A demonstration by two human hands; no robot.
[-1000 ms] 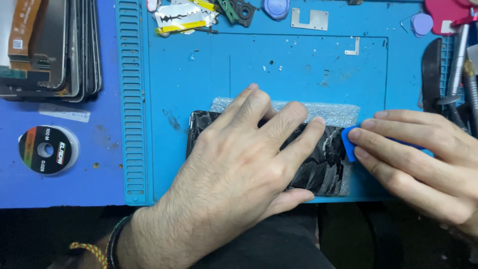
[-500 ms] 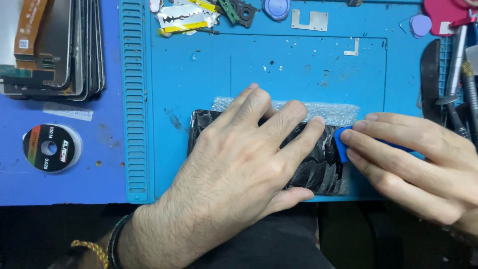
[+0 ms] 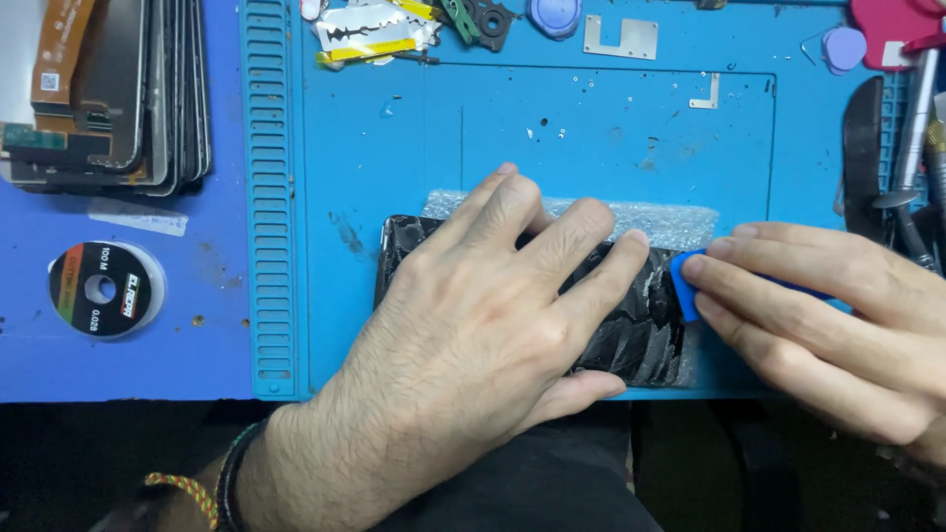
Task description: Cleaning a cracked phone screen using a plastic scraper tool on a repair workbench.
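A black phone with a cracked screen (image 3: 645,330) lies on a strip of bubble wrap (image 3: 670,222) on the blue work mat (image 3: 552,138). My left hand (image 3: 493,305) lies flat over the phone, fingers spread, pressing it down. My right hand (image 3: 828,315) pinches a small blue plastic pry pick (image 3: 685,286), whose tip sits at the phone's right edge. Most of the phone is hidden under my left hand.
A stack of phone screens (image 3: 108,89) sits at the top left, with a spool of thin wire (image 3: 103,289) below it. Razor blades (image 3: 370,30), metal plates (image 3: 619,36), picks (image 3: 843,47) and hand tools (image 3: 912,128) line the mat's top and right edges.
My right hand with the blue pick has slid a little up along the phone's right edge. My left hand stays pressed on the phone.
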